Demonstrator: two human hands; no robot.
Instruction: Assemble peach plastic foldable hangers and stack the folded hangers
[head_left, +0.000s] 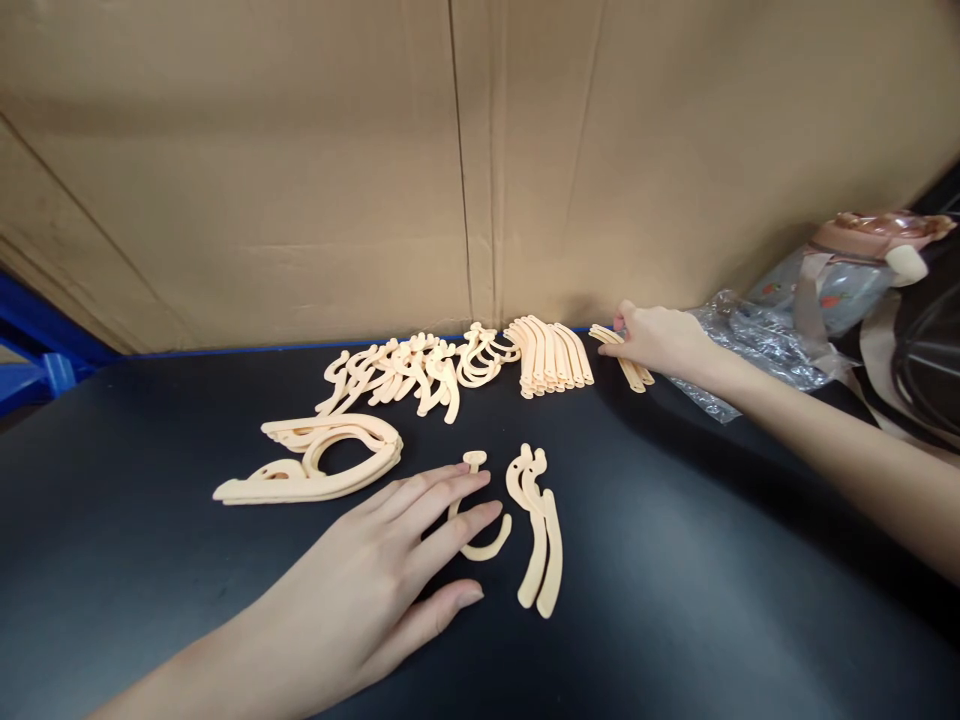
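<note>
My left hand (375,560) lies low over the tabletop, fingers stretched out, partly covering a cream plastic hanger hook (491,548). Just right of that hook are a few loose hanger arms (551,560), side by side, with rounded notched pieces at their far ends. Farther back, my right hand (664,340) pinches at some curved hanger arm strips (636,374) with thumb and finger; how many it grips is hidden. To its left is a neat row of similar strips (551,355).
Folded hangers (322,480) lie stacked at left. Behind them are piles of notched hanger arms (405,370) and hooks (480,355). Clear plastic wrapping (750,340) and a strapped bottle (832,270) sit at right. A cardboard wall (337,180) backs the black table (675,620).
</note>
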